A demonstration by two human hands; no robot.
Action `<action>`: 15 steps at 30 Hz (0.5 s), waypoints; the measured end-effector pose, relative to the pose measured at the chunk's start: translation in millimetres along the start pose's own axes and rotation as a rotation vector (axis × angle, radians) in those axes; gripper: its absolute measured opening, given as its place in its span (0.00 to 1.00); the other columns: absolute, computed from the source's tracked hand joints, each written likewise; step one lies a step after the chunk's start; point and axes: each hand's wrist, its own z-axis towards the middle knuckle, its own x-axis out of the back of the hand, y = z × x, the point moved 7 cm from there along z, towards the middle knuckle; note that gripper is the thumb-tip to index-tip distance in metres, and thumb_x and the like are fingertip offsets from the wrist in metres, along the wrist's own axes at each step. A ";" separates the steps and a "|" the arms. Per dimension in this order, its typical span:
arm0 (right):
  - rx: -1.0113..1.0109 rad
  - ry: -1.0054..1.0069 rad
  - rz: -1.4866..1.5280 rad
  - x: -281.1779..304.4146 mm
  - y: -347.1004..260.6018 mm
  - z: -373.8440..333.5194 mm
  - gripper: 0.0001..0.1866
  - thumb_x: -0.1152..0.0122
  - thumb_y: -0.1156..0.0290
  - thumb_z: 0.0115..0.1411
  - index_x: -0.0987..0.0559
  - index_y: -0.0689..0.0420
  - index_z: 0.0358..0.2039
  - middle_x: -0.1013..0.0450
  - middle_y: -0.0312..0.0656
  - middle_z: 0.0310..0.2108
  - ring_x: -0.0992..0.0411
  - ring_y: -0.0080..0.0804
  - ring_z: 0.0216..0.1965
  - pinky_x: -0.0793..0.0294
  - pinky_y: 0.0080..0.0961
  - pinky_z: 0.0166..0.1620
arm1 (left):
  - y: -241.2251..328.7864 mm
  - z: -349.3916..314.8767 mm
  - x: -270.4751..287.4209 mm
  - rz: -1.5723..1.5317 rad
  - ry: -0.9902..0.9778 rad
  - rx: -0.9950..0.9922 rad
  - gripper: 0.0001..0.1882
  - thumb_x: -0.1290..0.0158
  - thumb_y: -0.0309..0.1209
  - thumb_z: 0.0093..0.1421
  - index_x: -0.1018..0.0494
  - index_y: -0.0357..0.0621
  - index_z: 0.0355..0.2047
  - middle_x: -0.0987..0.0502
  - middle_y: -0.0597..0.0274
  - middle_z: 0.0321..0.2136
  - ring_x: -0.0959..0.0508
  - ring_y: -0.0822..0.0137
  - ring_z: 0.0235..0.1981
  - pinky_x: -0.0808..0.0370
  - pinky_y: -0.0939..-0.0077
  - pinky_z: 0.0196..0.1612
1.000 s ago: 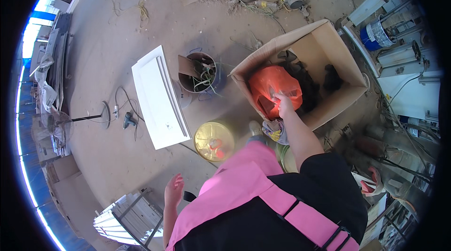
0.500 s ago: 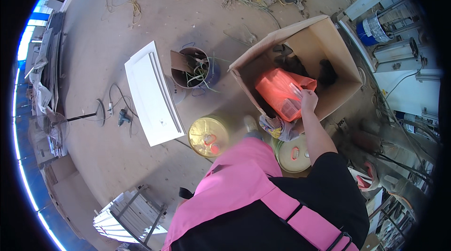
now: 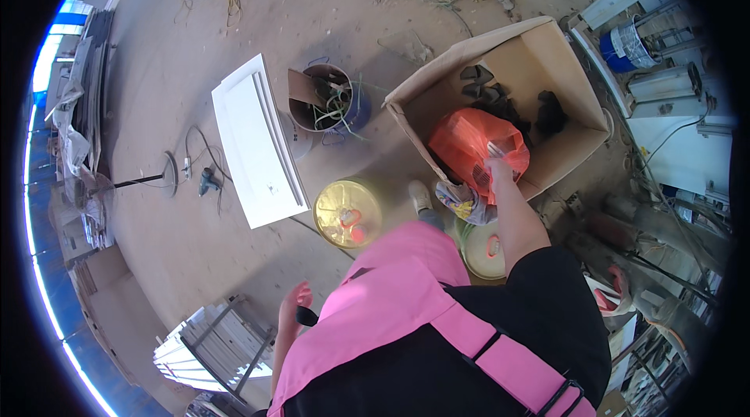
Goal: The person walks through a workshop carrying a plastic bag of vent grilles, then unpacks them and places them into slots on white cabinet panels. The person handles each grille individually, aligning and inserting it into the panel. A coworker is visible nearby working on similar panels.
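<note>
A large open cardboard box point(image 3: 572, 65) stands ahead to the right. An orange-red plastic bag point(image 3: 469, 144) lies in its near part, its side bulging. My right hand point(image 3: 500, 170) is at the bag's mouth, closed on small pale slender pieces point(image 3: 494, 149) whose kind I cannot make out. The bag's film partly covers my fingers. Several dark pieces point(image 3: 478, 77) lie deeper in the box, with a black lump point(image 3: 551, 111) beside them. A patterned cloth or bag point(image 3: 462, 202) hangs at the box's near corner. My left hand point(image 3: 295, 297) is low beside my pink apron, fingers loosely apart, with nothing visible in it.
White panels point(image 3: 254, 144) stand left of a bucket point(image 3: 358, 105) filled with scraps. Two round lidded drums, one yellow point(image 3: 328, 214) and one pale green point(image 3: 480, 257), stand close to me. A power drill point(image 3: 208, 181) and cable lie on the floor. Machinery point(image 3: 641, 261) lines the right.
My right hand has moved slightly down and left against the bag, whose mouth now puffs up around it. My left hand has come into view beside the apron.
</note>
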 end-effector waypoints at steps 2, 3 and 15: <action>0.029 0.080 -0.103 14.8 1.8 25.0 0.07 0.40 0.75 0.45 0.28 0.53 0.16 0.36 0.32 0.16 0.39 0.24 0.16 0.43 0.20 0.22 | -28.7 -4.2 -12.9 0.007 -0.057 0.083 0.18 0.48 0.35 0.59 0.28 0.44 0.49 0.20 0.54 0.38 0.20 0.59 0.40 0.26 0.68 0.42; 0.017 0.125 -0.219 22.0 1.4 35.5 0.05 0.38 0.74 0.46 0.27 0.54 0.18 0.34 0.33 0.17 0.36 0.24 0.17 0.40 0.20 0.23 | -44.9 -7.9 -18.5 0.024 -0.079 0.112 0.18 0.48 0.35 0.59 0.28 0.44 0.49 0.21 0.54 0.38 0.20 0.59 0.40 0.26 0.68 0.42; 0.381 0.109 -1.407 -14.9 -193.2 -79.6 0.27 0.47 0.52 0.58 0.29 0.56 0.53 0.22 0.52 0.38 0.23 0.48 0.40 0.25 0.42 0.43 | -118.1 -52.2 -53.1 0.044 -0.070 0.203 0.20 0.47 0.35 0.57 0.28 0.44 0.50 0.21 0.52 0.39 0.21 0.57 0.41 0.26 0.67 0.44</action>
